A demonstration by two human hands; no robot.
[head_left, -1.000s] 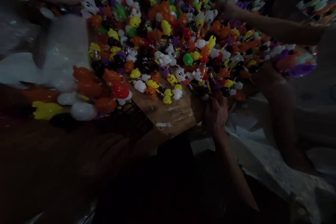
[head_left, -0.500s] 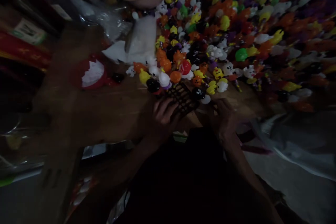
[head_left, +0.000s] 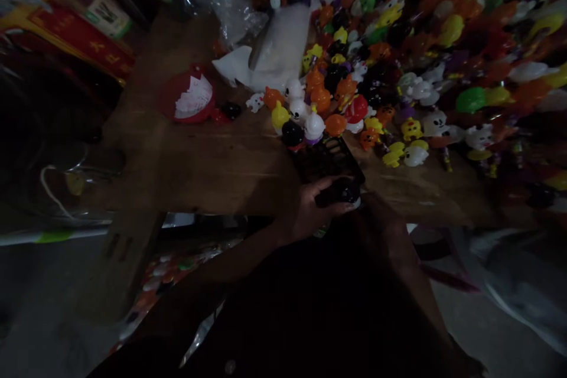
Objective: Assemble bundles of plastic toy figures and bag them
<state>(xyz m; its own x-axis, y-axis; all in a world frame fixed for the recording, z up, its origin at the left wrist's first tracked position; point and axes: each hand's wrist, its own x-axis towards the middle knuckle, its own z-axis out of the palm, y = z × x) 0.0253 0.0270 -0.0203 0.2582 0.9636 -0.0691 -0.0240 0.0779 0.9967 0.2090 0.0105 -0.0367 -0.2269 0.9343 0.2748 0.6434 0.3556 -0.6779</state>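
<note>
My left hand (head_left: 316,207) grips a small black toy figure (head_left: 345,191) with a pale underside, thumb below and fingers above. Close against its right side is my right hand (head_left: 383,221), its fingers bent in and dark, so whatever they pinch is hidden. Just beyond my hands lies a black grid tray (head_left: 325,160) on the wooden table (head_left: 212,168). At the tray's far edge sit several small figures, among them a white one (head_left: 314,126), a black one (head_left: 293,133) and an orange one (head_left: 335,125).
A large heap of colourful toy figures (head_left: 411,82) covers the right and back. At left are a red dish (head_left: 170,97) with paper slips (head_left: 195,96), a white plastic bag (head_left: 283,50) and a red box (head_left: 88,38). A pale bag (head_left: 509,271) hangs at lower right.
My view has shifted, so the table appears further right. My left hand has come off the tray and now holds the black figure near my body; my right hand has come in beside it.
</note>
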